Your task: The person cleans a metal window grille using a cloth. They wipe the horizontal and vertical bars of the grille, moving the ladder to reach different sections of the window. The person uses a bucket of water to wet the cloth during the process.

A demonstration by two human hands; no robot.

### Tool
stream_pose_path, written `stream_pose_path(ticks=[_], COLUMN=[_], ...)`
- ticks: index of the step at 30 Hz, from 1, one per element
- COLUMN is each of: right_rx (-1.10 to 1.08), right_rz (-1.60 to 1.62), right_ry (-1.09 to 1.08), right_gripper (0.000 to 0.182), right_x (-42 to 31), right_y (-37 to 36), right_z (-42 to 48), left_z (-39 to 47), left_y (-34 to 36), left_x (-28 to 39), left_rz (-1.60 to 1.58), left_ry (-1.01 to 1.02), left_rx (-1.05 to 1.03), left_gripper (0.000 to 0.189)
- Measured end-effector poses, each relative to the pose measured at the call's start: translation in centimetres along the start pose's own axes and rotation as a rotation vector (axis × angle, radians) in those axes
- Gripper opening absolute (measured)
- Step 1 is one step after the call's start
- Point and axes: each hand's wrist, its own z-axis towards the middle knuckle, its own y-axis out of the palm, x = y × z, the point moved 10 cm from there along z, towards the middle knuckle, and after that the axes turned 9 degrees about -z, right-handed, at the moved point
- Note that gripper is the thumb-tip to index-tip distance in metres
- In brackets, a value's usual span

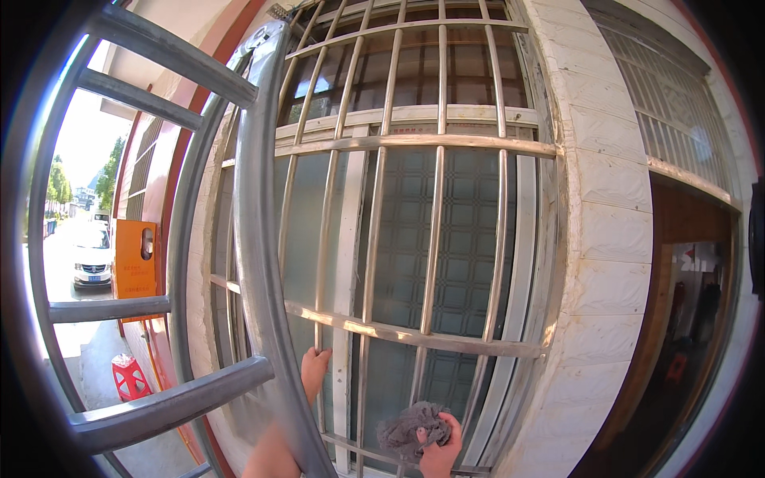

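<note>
At the bottom centre, my right hand (441, 445) is closed around a bunched grey cloth (412, 431), held against or close before the lower bars. Farther left, my left hand (315, 365) grips one upright bar of the metal window grille (418, 337), just below a horizontal rail. My left forearm passes behind the side rail of a metal ladder (257, 197). Behind the grille is a sliding window with patterned frosted glass (445, 239) in a pale frame.
Ladder rungs (173, 394) cross the left side. A white tiled wall column (603, 239) stands right of the grille, beside a dark doorway (687, 310). On the left are an orange box (135, 269), a red plastic stool (129, 377) below and a parked white car (92, 260).
</note>
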Motion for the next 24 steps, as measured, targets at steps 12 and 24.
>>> stream_pose_path(ticks=[12,24], right_rx=[0.205,-0.032], right_rz=[-0.722,-0.662], right_ry=[-0.578,-0.397], right_gripper=[0.067,0.062], right_x=[-3.2,4.2], right_y=[5.3,2.5], right_z=[4.4,-0.7], left_z=[-1.3,-0.6], left_y=[0.4,-0.4], left_x=[0.8,0.9], left_rz=[-0.028,-0.073], left_ry=[-0.02,-0.023], left_rx=[0.043,0.051], left_gripper=[0.021,0.02])
